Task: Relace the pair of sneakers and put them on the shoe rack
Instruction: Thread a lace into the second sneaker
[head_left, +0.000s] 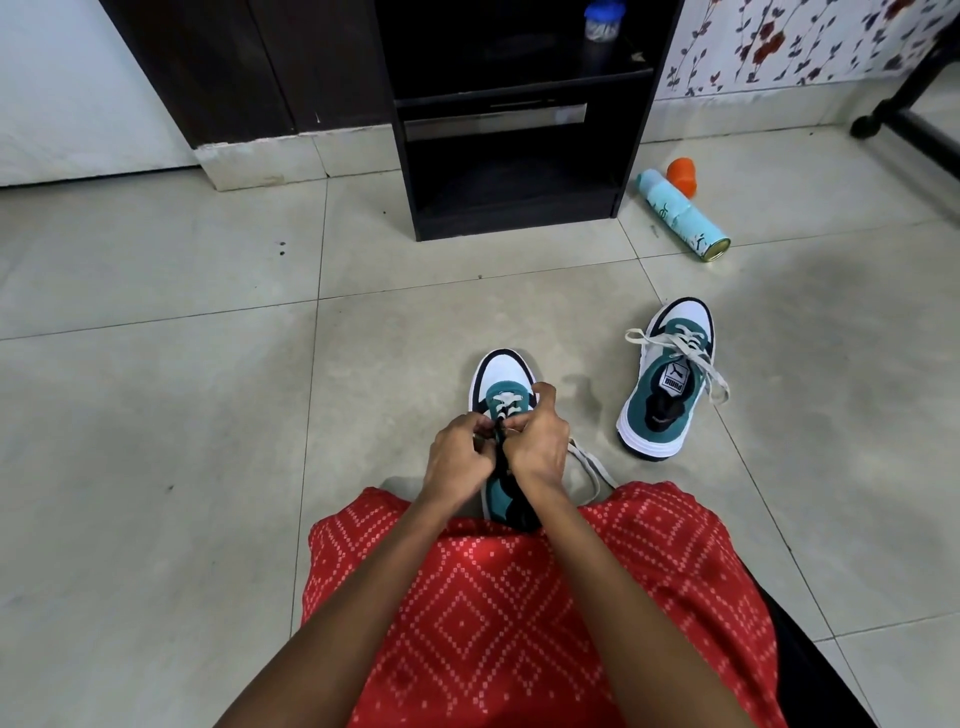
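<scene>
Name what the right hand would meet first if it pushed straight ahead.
Probably the right hand meets the toe of the sneaker under it; beyond lies floor, then the shoe rack. Depth unclear.

Pale tiled floor (156, 364), floral wallpaper (779, 47) (red blooms).

A red garment (493, 597) printed with diamonds of small white dots.

We seem to be in a home: pale floor tiles (156, 415), floral wallpaper (779, 47), a dark shoe rack (405, 156) against the wall, a spray can (680, 218) lying nearby.
</scene>
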